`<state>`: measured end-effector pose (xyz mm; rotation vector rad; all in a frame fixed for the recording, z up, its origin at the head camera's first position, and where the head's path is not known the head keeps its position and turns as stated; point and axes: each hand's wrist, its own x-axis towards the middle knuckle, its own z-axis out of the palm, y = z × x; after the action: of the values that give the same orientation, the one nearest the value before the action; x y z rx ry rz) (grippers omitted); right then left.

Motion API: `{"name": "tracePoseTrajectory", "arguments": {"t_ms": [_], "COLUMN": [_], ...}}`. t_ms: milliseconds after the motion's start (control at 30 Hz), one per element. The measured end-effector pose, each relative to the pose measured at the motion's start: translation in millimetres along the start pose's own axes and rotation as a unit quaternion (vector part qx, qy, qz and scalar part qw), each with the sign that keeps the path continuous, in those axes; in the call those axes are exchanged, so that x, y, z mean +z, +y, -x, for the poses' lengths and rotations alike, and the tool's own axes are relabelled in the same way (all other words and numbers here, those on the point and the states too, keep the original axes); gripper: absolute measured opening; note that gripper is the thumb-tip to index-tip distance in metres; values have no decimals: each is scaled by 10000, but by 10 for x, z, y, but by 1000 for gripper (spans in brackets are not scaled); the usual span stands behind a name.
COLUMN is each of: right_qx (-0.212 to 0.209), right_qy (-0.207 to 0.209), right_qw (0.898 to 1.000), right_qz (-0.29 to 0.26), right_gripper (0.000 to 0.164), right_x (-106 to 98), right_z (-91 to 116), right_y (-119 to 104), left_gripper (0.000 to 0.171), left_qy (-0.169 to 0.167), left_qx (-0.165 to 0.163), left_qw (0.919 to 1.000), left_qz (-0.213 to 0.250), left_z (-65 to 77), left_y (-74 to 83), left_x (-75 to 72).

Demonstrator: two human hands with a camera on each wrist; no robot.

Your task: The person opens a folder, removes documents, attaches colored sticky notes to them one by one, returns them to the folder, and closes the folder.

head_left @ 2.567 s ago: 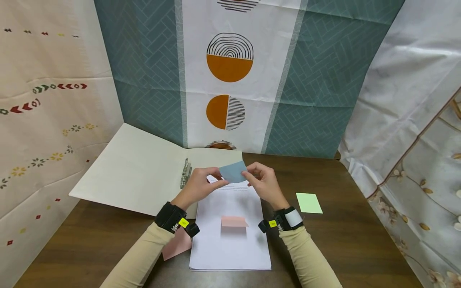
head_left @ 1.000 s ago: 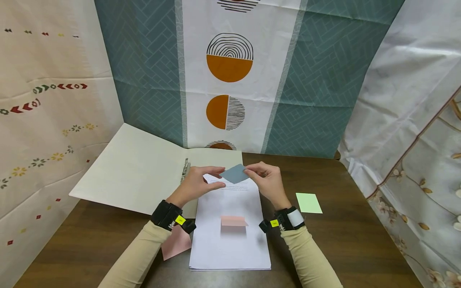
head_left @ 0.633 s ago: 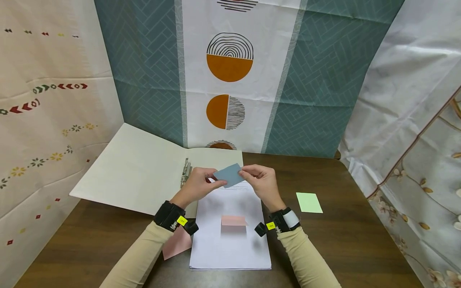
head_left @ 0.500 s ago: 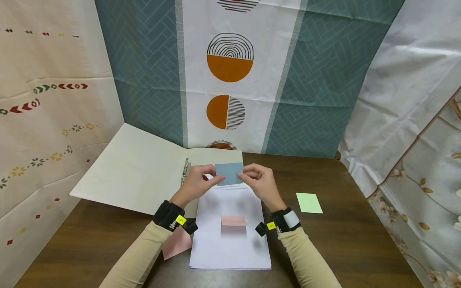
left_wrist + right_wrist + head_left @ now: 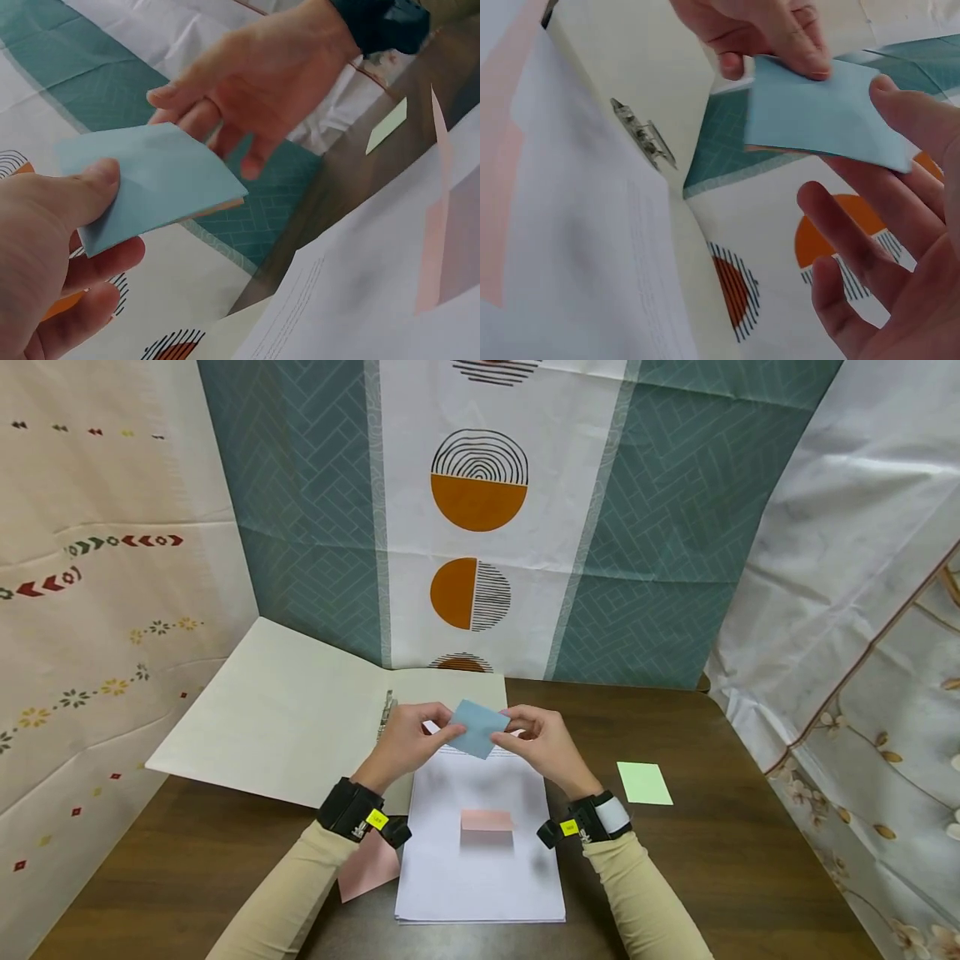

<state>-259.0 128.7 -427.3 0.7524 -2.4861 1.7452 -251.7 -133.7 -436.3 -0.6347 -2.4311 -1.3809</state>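
Paper of blue colour (image 5: pixel 477 729) is above upper edge of white stack (image 5: pixel 480 885) — left hand (image 5: pixel 408 742) pinches it, while right hand (image 5: pixel 546 745), fingers loosely parted, surrounds one corner, contact unclear.

Printed text (image 5: pixel 291 311) on the paper stack (image 5: pixel 480 881) is too small to be read. In the head view, the metal clip (image 5: pixel 386 706) is partly hidden by the left hand (image 5: pixel 409 739), the loose pink sheet (image 5: pixel 369 870) by the left sleeve (image 5: pixel 288 893), and some print by the blue note (image 5: pixel 478 728).
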Motion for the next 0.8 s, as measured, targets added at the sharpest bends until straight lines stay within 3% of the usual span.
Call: {"name": "tracePoseTrajectory", "arguments": {"t_ms": [100,267,533,633,800], "right_qx": [-178,-244,-236,-231,-230], "right_qy": [112,-44,-234,21,845], "right_qw": [9998,9992,9971,9980,9959], "right_qz": [17,322,683,595,232], "right_gripper": [34,35,13,11,13], "right_x": [-46,-24,52,31,16], "right_z": [9,-3,-5,-2,1], "right_y": [-5,11,-6,-5,5], "left_gripper": [12,12,10,14,21], "left_qy": [-194,-617,-735,-739,-679], "left_qx": [104,355,451,307,11], "left_qw": [9995,9968,9958,9967,9977], "left_qz": [-243,-375,-306,-145,82], "left_z": [6,25,33,29,27], "left_y": [-17,0,15,-10,-59], "left_x": [19,46,61,54,14]}}
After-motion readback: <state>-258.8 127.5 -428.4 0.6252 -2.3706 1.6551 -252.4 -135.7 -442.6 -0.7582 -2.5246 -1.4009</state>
